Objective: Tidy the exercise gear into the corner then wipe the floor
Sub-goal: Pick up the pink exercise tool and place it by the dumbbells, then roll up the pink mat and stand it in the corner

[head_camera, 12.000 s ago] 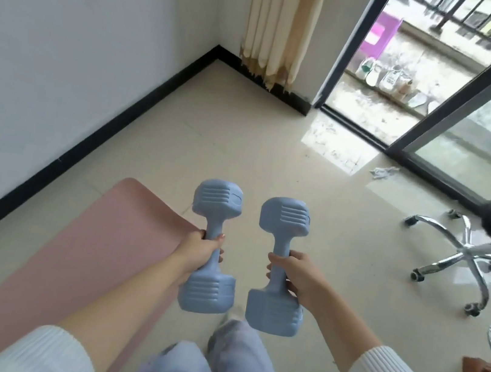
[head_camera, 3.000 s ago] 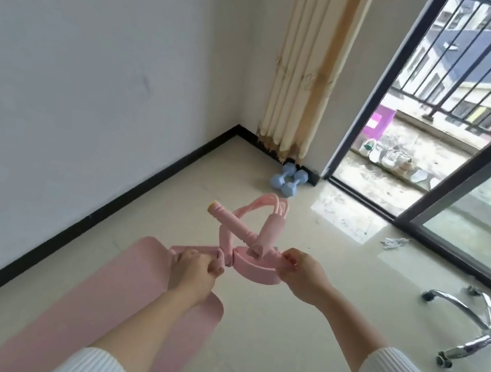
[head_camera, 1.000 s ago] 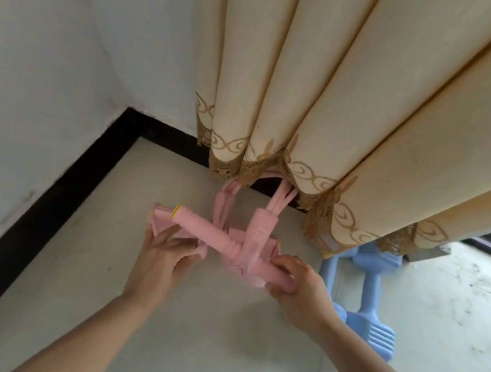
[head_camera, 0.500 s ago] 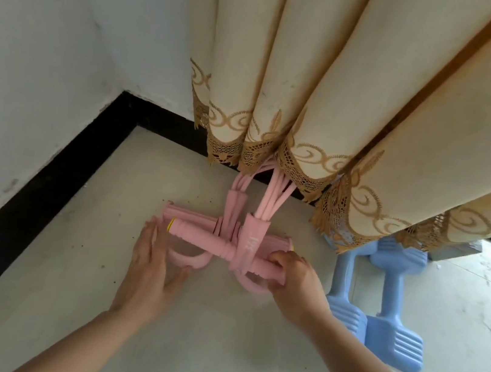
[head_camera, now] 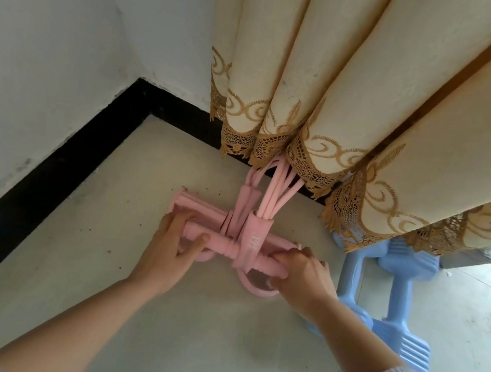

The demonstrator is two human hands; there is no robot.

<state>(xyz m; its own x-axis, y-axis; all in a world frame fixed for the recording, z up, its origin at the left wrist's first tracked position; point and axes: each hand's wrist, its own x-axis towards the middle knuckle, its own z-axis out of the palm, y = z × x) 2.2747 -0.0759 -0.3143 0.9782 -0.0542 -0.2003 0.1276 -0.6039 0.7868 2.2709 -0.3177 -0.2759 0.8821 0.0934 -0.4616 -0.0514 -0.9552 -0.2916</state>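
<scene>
A pink pedal resistance puller (head_camera: 249,234) lies on the pale floor in the corner, its elastic tubes running up under the curtain hem. My left hand (head_camera: 173,245) grips the left end of its foam handle bar. My right hand (head_camera: 304,276) closes over the bar's right end. Two light blue dumbbells (head_camera: 394,291) lie side by side on the floor just right of my right hand, their far ends partly covered by the curtain.
Cream curtains (head_camera: 345,105) with gold embroidered hems hang close above the puller. White walls with a black skirting board (head_camera: 58,170) meet at the corner on the left. A grey door track (head_camera: 475,260) shows at the right edge.
The puller now rests flat on the floor. My left hand, lying open beside it half a second ago, has closed on the bar's left end.
</scene>
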